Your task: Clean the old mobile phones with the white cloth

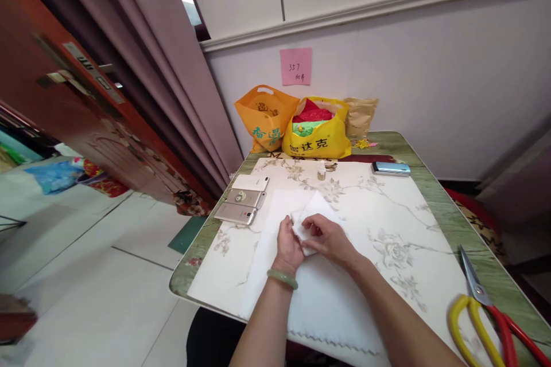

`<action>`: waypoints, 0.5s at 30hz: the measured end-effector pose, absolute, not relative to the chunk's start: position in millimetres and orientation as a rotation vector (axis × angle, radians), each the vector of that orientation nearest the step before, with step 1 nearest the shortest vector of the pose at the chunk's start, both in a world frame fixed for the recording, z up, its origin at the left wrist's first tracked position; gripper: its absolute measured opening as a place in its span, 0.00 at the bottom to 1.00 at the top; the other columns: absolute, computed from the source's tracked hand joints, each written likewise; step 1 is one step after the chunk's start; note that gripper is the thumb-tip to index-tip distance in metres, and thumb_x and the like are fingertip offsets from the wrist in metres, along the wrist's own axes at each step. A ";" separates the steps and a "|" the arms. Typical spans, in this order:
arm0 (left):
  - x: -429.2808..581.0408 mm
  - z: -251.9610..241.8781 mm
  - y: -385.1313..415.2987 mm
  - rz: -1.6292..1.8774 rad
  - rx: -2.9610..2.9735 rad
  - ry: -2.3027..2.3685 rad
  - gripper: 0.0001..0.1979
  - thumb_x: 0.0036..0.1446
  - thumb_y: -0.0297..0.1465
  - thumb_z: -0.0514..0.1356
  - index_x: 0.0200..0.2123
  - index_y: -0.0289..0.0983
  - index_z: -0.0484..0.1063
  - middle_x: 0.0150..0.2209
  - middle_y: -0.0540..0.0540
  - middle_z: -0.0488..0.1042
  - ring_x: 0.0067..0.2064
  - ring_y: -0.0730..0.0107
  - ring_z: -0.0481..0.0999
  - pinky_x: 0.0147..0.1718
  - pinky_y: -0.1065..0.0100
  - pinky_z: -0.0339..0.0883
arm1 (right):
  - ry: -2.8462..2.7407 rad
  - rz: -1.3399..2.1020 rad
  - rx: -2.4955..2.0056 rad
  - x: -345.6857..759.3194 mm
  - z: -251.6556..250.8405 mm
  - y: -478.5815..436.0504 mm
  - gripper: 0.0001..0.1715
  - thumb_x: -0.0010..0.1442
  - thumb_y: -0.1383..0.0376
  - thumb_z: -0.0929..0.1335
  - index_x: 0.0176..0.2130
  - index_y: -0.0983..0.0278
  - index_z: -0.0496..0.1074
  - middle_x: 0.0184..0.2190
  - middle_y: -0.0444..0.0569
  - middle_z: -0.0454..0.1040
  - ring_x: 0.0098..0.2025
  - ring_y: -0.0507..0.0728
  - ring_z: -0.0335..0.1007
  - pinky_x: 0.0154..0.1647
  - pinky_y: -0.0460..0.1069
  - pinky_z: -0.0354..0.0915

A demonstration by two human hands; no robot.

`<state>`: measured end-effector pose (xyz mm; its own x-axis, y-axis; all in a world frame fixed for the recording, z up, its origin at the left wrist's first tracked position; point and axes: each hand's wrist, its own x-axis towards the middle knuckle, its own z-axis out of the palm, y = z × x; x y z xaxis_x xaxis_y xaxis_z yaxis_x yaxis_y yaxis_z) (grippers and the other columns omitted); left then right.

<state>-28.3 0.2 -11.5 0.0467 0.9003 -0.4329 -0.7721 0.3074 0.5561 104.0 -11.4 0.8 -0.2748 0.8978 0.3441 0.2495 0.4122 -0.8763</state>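
Both of my hands meet over a small white folded cloth or tissue (316,209) in the middle of the table. My left hand (287,246), with a green bangle on its wrist, curls its fingers around the near edge of the white piece. My right hand (329,238) pinches the same piece from the right, fingers closed on it. Under them lies a larger white cloth sheet (322,292) spread on a floral table cover (387,218).
Three phones (241,200) lie at the table's left edge. A small bottle (321,170) and a silver case (391,168) lie further back. Orange (266,117) and yellow (318,135) bags stand against the wall. Scissors (482,304) rest at the near right.
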 end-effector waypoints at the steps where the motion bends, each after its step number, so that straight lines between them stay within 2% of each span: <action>1: -28.7 -12.1 0.7 1.283 0.201 0.827 0.11 0.52 0.37 0.58 0.31 0.34 0.74 0.27 0.46 0.76 0.36 0.62 0.77 0.40 0.63 0.69 | -1.793 0.888 -1.009 103.0 -1.6 -11.1 0.14 0.49 0.64 0.73 0.39 0.57 0.73 0.31 0.43 0.70 0.30 0.52 0.64 0.32 0.47 0.63; 4: -28.5 -12.8 1.4 1.210 0.242 0.802 0.06 0.48 0.31 0.60 0.27 0.34 0.73 0.25 0.47 0.75 0.34 0.63 0.76 0.39 0.64 0.69 | -1.794 0.870 -1.038 103.2 -6.7 -8.6 0.07 0.49 0.62 0.74 0.32 0.58 0.75 0.31 0.44 0.70 0.30 0.52 0.64 0.32 0.47 0.62; 7: -26.8 -11.3 -1.6 1.150 0.312 0.767 0.07 0.48 0.30 0.62 0.31 0.32 0.75 0.30 0.44 0.77 0.38 0.61 0.77 0.41 0.63 0.69 | -1.670 0.828 -1.097 106.5 -7.5 -4.8 0.07 0.52 0.58 0.73 0.30 0.58 0.76 0.30 0.45 0.70 0.30 0.53 0.65 0.31 0.48 0.62; 11: -23.4 -6.2 -9.4 0.985 0.422 0.764 0.15 0.53 0.35 0.63 0.41 0.32 0.75 0.36 0.41 0.79 0.40 0.60 0.77 0.42 0.63 0.70 | -1.382 0.667 -1.241 114.2 -4.5 0.5 0.09 0.55 0.57 0.71 0.31 0.59 0.76 0.29 0.45 0.71 0.29 0.53 0.64 0.33 0.49 0.63; 15: -20.7 -3.1 -11.0 0.951 0.384 0.774 0.19 0.56 0.41 0.61 0.42 0.31 0.74 0.37 0.40 0.79 0.39 0.62 0.78 0.39 0.64 0.72 | -1.397 0.636 -1.262 117.2 -0.1 0.5 0.10 0.56 0.57 0.70 0.31 0.60 0.76 0.29 0.45 0.73 0.28 0.53 0.65 0.32 0.49 0.63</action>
<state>-20.7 -11.0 -3.1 0.3460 0.8395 -0.4190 -0.5811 0.5423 0.6068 117.2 0.5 -0.1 0.1620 0.9199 0.3572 0.3345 0.2893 -0.8969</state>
